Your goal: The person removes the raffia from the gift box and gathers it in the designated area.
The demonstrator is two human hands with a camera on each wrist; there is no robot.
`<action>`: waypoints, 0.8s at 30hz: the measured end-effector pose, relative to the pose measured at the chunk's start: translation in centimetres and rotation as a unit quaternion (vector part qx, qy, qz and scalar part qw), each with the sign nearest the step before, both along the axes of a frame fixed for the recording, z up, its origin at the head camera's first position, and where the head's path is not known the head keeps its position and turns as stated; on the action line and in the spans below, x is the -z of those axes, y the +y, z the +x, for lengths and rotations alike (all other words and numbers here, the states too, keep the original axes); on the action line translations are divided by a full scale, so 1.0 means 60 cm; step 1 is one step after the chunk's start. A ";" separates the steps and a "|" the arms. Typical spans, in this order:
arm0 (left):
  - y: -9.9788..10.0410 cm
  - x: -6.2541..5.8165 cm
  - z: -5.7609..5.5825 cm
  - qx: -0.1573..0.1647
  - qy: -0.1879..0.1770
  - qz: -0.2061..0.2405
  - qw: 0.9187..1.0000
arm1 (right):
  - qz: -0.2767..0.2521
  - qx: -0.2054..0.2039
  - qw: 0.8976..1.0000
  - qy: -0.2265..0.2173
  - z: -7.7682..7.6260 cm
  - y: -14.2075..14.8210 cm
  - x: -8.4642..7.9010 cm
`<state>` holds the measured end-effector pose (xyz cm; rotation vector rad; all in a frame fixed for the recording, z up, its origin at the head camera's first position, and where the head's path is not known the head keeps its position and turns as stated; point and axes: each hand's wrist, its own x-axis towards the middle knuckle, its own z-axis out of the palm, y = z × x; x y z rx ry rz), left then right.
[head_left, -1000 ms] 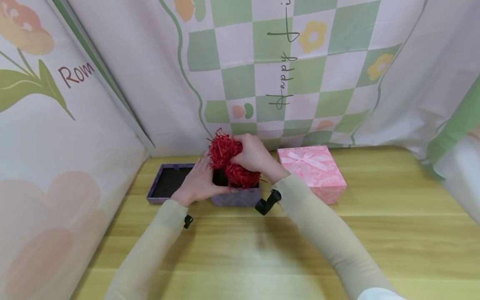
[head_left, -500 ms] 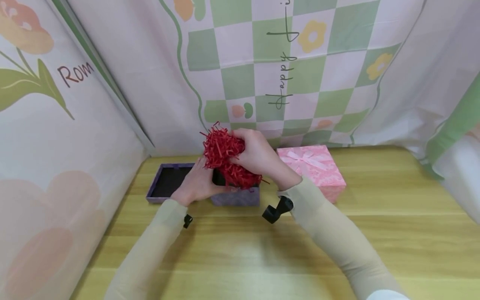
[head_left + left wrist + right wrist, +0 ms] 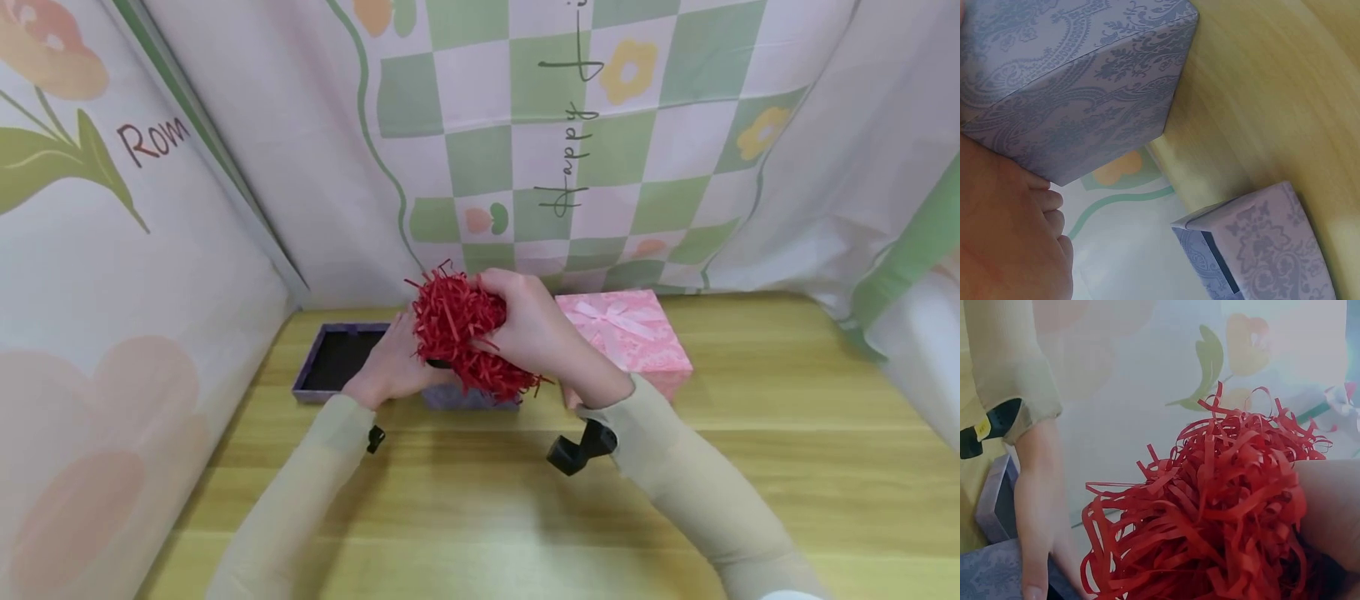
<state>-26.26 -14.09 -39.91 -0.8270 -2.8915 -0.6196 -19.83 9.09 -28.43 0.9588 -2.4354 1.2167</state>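
Observation:
My right hand [image 3: 528,325] grips a big tangled bunch of red shredded paper [image 3: 453,312] above the purple patterned box [image 3: 468,398]. Loose strands hang over the box's near wall, and the bunch hides most of its opening. With thumb and fingers spread across the left end, my left hand [image 3: 390,362] holds that box. In the left wrist view the fingers [image 3: 1054,212] lie along a side of the patterned box [image 3: 1085,100]. Close up in the right wrist view, the red shredded paper [image 3: 1210,512] fills the foreground.
Left of the box lies its shallow purple lid [image 3: 321,396], dark inside facing up. A pink gift box [image 3: 637,342] with a ribbon bow stands to the right. Behind the wooden table [image 3: 480,500] hangs a checkered, flower-printed curtain [image 3: 547,150].
My right hand rises slightly with the red shredded paper, then comes lower and nearer, its wrist swinging to the right. The left hand stays on the purple box.

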 end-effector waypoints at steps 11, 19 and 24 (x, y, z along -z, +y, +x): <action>-0.011 0.001 0.001 0.050 0.059 -0.120 0.990 | -0.014 -0.014 1.000 0.001 0.038 0.009 0.011; -0.007 0.000 0.000 0.022 0.012 -0.113 0.993 | 0.001 -0.033 0.999 0.010 0.064 0.006 0.031; -0.009 0.003 -0.004 0.017 0.004 -0.125 0.992 | 0.014 -0.053 0.998 -0.001 0.076 0.003 0.049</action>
